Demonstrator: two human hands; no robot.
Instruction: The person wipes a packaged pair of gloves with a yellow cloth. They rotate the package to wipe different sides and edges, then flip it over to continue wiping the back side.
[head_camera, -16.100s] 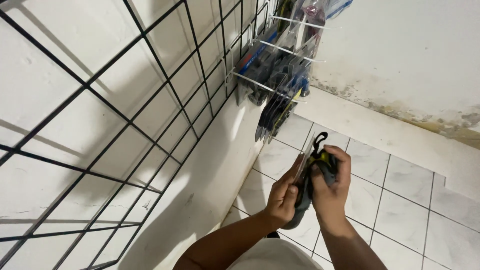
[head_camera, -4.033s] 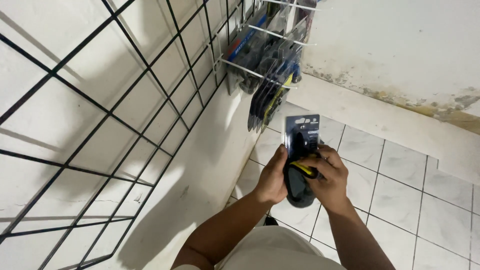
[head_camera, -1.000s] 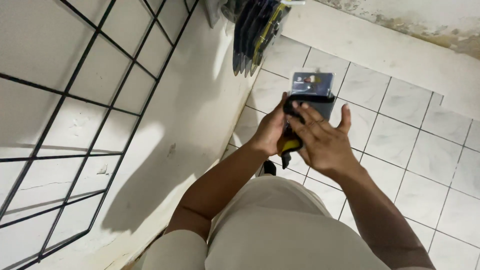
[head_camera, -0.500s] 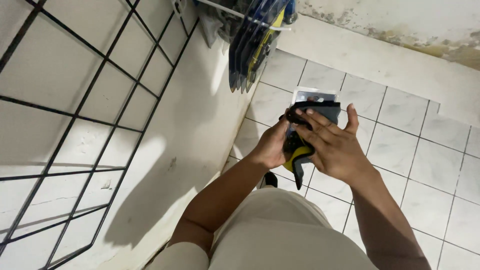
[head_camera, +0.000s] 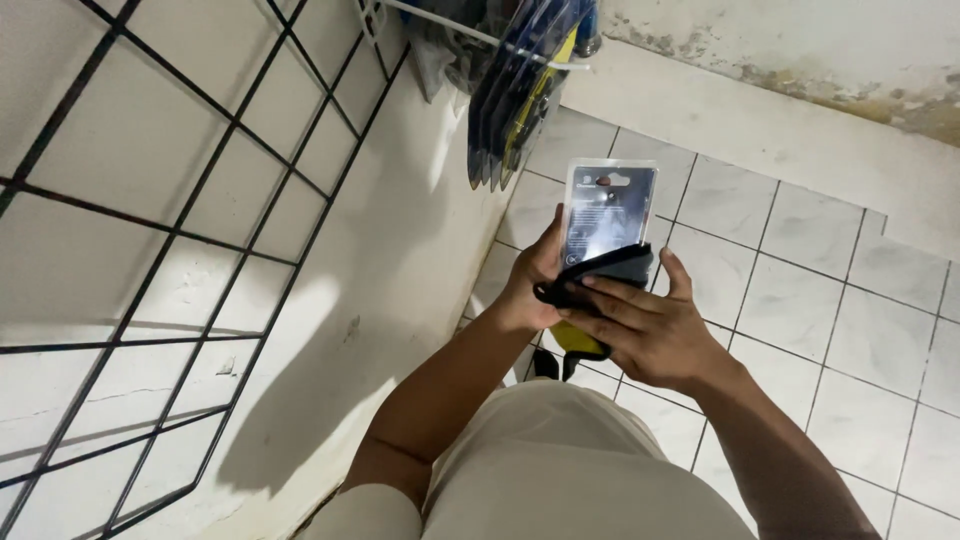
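My left hand grips the carded package by its left edge — right hand fingers closed over its black-and-yellow item, held above the tiled floor.

A black wire grid hangs against a white wall on the left, throwing soft shadows onto the paint. At the top of the view, a row of flat packaged goods dangles from a white wire rack. The floor is laid with pale square tiles and grey grout. Along the far edge runs a white ledge, and the wall above it is stained brownish at its base.
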